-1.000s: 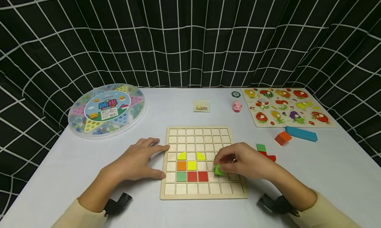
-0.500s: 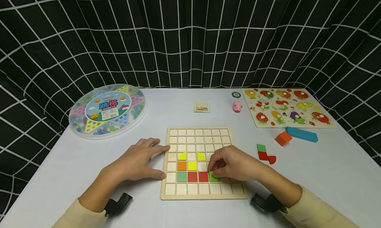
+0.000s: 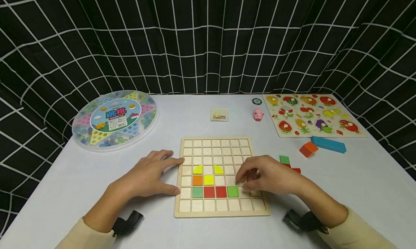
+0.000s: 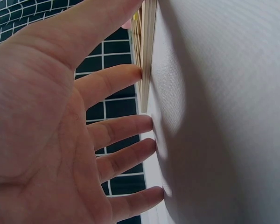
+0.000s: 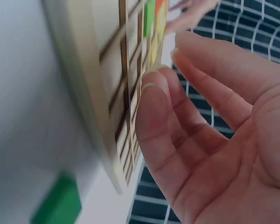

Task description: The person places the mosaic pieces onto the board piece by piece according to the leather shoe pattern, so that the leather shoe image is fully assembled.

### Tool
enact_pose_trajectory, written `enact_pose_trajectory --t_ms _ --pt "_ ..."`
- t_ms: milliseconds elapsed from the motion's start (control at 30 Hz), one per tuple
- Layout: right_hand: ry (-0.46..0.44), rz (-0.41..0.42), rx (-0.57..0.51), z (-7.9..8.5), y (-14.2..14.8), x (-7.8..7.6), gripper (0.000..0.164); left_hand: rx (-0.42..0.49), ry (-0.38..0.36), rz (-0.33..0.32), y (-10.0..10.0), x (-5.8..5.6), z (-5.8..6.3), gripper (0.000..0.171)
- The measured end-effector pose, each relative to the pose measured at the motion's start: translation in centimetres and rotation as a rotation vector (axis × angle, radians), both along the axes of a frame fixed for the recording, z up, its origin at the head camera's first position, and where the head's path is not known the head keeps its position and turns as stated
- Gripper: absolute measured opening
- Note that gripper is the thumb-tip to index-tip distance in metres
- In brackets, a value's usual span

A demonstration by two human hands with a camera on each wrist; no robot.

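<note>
A wooden grid board (image 3: 222, 205) lies on the white table. Its lower rows hold a darker green square (image 3: 197, 192), two red squares (image 3: 209, 192), a bright green square (image 3: 232, 191), an orange square (image 3: 197, 180), a yellow square (image 3: 208, 179) and two yellow quarter circles (image 3: 197, 169). At the board's left edge, my left hand (image 3: 146, 177) rests spread, with thumb and index fingertip against the frame. My right hand (image 3: 268, 175) hovers over the board's right side, fingers loosely bent and nothing between them. In the right wrist view its thumb and fingertips are apart.
Right of the board lie a loose green piece (image 3: 284, 160) and red pieces (image 3: 295, 170), partly hidden. Beyond are an orange block (image 3: 308, 149), a blue block (image 3: 328, 144), a fruit puzzle (image 3: 300, 124), a pink pig (image 3: 258, 114), a pattern card (image 3: 219, 114) and a round marble game (image 3: 115, 121).
My right hand set the bright green square into the cell beside the red squares, let go of it and drew back to the right. The left hand stayed put.
</note>
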State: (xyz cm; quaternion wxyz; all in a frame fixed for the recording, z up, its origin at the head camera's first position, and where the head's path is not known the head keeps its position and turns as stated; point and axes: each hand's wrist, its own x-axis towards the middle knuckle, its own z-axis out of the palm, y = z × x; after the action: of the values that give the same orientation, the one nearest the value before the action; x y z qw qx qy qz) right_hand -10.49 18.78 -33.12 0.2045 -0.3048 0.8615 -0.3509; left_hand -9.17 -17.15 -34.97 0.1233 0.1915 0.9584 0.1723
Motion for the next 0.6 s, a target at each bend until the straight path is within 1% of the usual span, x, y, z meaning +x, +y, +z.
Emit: enact_pose_trajectory --t_ms 133,367,467,600 --pt "0.001 -0.033 0.013 0.4 1.9 -0.2 0.018 0.009 0.003 -0.004 -0.1 0.0 0.0 0.088" --pt "-0.002 -0.097 0.131 0.4 5.1 0.0 0.026 0.012 0.001 -0.003 0.0 0.1 0.1 0.087" --pt "-0.005 -0.158 0.199 0.1 6.0 0.2 0.026 0.009 0.002 -0.004 0.0 0.1 0.1 0.087" --pt "-0.013 -0.237 0.302 -0.3 6.3 0.3 0.024 0.003 0.001 -0.001 0.0 0.1 0.2 0.087"
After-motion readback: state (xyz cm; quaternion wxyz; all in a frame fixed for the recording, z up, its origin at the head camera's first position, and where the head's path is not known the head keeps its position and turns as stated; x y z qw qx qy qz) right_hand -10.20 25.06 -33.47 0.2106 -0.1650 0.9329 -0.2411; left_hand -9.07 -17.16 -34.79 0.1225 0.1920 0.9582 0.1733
